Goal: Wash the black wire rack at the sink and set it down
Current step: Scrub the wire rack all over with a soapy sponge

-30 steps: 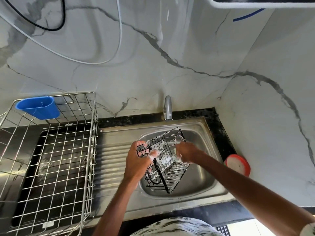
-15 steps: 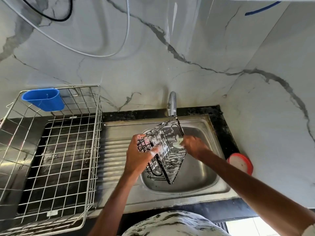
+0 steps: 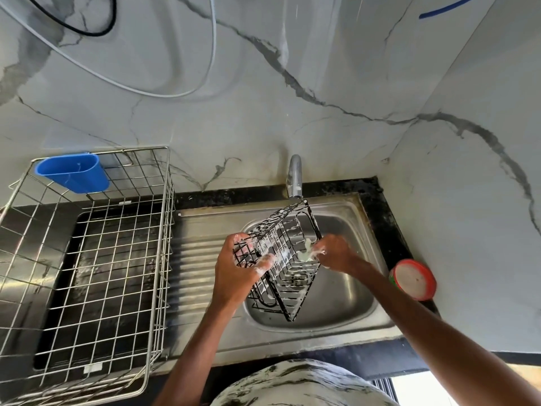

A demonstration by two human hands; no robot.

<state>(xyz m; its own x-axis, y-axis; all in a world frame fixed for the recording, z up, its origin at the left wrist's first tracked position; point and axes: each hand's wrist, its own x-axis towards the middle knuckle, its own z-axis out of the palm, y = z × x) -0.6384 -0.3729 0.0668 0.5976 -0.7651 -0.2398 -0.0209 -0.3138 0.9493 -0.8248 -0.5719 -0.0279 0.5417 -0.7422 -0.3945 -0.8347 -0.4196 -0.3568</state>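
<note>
The black wire rack [image 3: 288, 276] is held tilted over the steel sink basin [image 3: 336, 315], covered in soap foam, its far corner close under the tap [image 3: 295, 177]. My left hand [image 3: 238, 271] grips the rack's left end, fingers curled through the wires. My right hand [image 3: 333, 252] presses a pale, sudsy scrubber [image 3: 306, 254] against the rack's right side, fingers curled round it. No water stream is visible from the tap.
A large steel wire dish basket [image 3: 87, 259] with a blue plastic cup [image 3: 73, 172] hooked on its rim stands left of the sink's ribbed drainboard [image 3: 193, 259]. A round red-rimmed tub [image 3: 412, 278] sits on the black counter at right. Marble walls close in behind and right.
The rack has been lifted and tipped toward the tap. My right hand with the scrubber has shifted along the rack's right side; my left hand keeps its grip.
</note>
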